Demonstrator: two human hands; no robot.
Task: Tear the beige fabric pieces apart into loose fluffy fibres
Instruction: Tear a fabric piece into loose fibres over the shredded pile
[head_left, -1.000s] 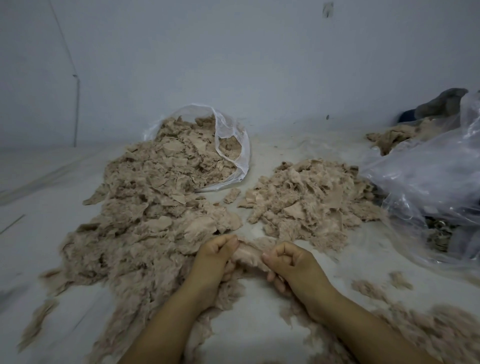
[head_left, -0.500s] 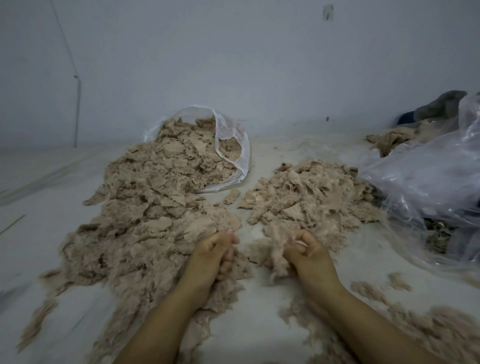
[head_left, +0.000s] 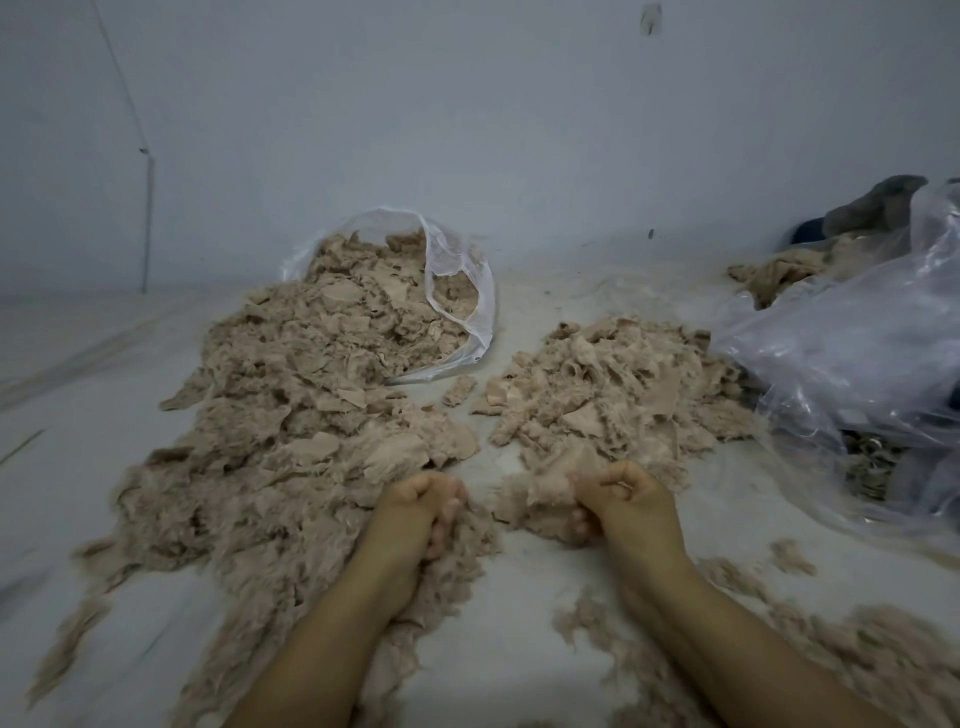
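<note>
Floor (head_left: 519, 649) unchanged; right hand (head_left: 626, 501) drew tuft (head_left: 550, 491) nearer.

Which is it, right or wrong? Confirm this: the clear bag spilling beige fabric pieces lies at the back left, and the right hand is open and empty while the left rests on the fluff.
Wrong in one respect. The head view shows the right hand closed in a grip on a tuft of beige fabric, not open and empty. The rest holds: the clear bag spilling pieces lies at the back left, and the left hand rests on the fluff.
</note>
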